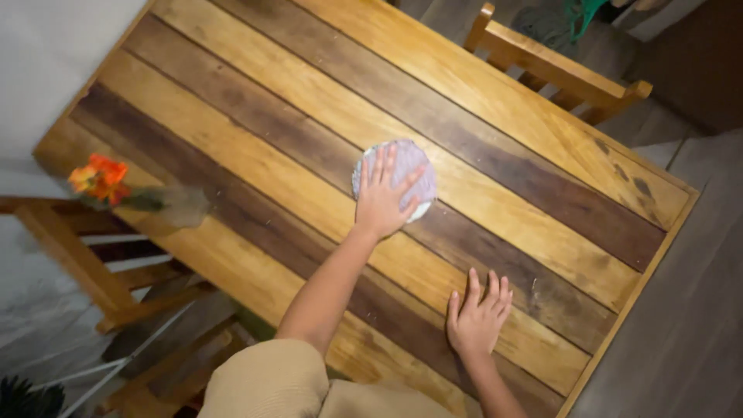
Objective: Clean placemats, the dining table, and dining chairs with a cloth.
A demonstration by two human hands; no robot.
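The cloth (402,174) lies under the left hand (381,203) — right hand (478,319) well apart.

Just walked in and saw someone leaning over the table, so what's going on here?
A person presses the left hand flat on a round greyish cloth in the middle of the wooden plank table. The right hand rests palm-down on the bare wood near the edge. A vase with orange flowers stands at the table's left side.

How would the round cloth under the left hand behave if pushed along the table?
The round cloth looks thin and soft, so probably floppy and light. Pressed flat by the left hand, it would likely slide over the smooth wooden table, perhaps bunching at its edges. It seems unlikely to roll or break.
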